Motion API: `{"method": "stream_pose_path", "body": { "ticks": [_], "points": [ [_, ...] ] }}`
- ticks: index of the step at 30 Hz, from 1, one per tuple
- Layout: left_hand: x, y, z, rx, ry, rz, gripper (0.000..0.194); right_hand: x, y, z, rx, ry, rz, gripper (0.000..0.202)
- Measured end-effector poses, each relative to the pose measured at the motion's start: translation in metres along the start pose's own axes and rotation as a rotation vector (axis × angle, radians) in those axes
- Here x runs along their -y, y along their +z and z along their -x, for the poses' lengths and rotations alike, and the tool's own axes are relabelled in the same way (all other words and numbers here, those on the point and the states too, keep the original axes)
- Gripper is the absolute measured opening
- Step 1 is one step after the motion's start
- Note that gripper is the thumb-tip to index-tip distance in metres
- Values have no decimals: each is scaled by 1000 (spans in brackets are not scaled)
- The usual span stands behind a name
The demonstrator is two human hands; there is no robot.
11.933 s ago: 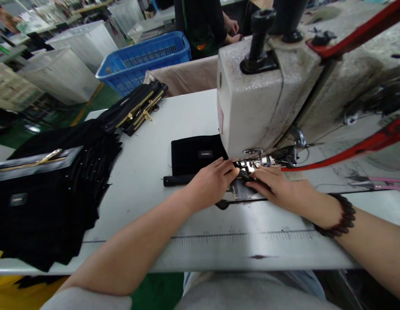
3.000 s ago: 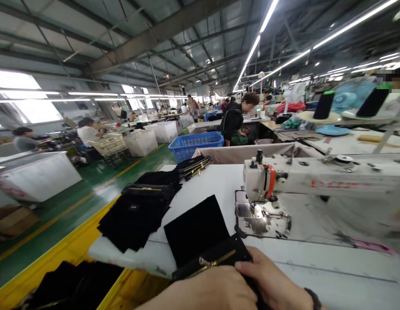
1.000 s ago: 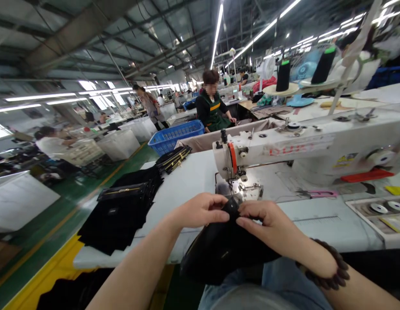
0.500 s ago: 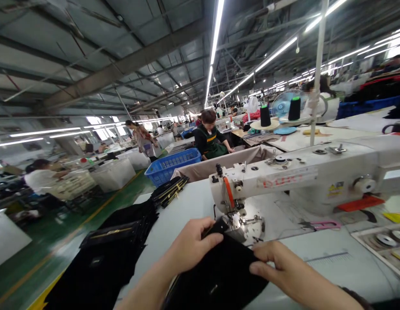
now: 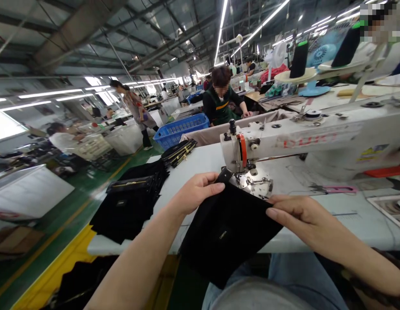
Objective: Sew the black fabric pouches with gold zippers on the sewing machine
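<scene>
A black fabric piece (image 5: 232, 228) with a small light label hangs over the front edge of the table, its upper edge beside the metal plate under the white sewing machine's (image 5: 303, 137) head. My left hand (image 5: 200, 189) pinches its upper left corner, near a black tab. At the right corner, my right hand (image 5: 290, 211) has the cloth between thumb and fingers. To the left lies a stack of black pieces (image 5: 122, 215), the top one with a gold zipper. Behind it are black pieces with gold zippers (image 5: 179, 150).
A blue basket (image 5: 183, 129) stands behind the table, near a seated person (image 5: 221, 99). Pink-handled snips (image 5: 340, 189) and a bobbin tray (image 5: 387, 211) lie at the right. Below left is a yellow surface (image 5: 71, 254) with black cloth.
The camera view has tilted down, showing more of the black piece and my lap. Both hands still grip the cloth, which now hangs more fully in view with its label readable.
</scene>
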State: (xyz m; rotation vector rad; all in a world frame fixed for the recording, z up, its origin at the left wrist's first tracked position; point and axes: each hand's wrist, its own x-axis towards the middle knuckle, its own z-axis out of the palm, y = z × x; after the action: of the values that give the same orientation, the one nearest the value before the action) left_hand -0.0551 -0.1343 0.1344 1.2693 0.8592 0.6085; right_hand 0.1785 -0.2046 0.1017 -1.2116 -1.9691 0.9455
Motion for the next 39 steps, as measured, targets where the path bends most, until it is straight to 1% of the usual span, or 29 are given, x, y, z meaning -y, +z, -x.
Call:
{"method": "stream_pose_path", "body": {
  "ticks": [6,10,13,17,19,21,22,23,27,29,31,36,39],
  "points": [
    [4,-3,1,-30,37,-45,39,3,4,1,-80,-78,122,42],
    [6,0,0,-46,47,-20,38,6,4,1,-117,-118,153,42],
    [7,3,1,-54,46,-8,39,5,5,1,-117,-111,144,42],
    [8,5,4,-48,42,-31,39,-1,4,2,-77,-77,98,44],
    [8,6,5,-42,46,-54,37,-2,1,2,-2,-60,76,44],
    [8,7,5,-28,46,-82,36,-1,-2,1,125,-48,49,36],
    [8,8,5,-10,47,-97,35,1,-4,-1,162,-42,40,28],
    [9,9,4,12,50,-112,34,4,-5,-4,168,-34,34,22],
    [12,14,-1,77,80,-161,31,15,-1,-21,28,7,-25,22],
    [13,16,-2,79,82,-153,31,18,3,-29,17,17,-33,18],
    [14,16,-3,78,74,-127,32,17,8,-33,20,24,-11,17],
    [18,12,-7,90,20,-50,35,11,15,-35,-18,25,-35,20],
    [19,11,-13,103,19,-55,35,8,17,-35,-63,18,-34,20]
  ]
}}
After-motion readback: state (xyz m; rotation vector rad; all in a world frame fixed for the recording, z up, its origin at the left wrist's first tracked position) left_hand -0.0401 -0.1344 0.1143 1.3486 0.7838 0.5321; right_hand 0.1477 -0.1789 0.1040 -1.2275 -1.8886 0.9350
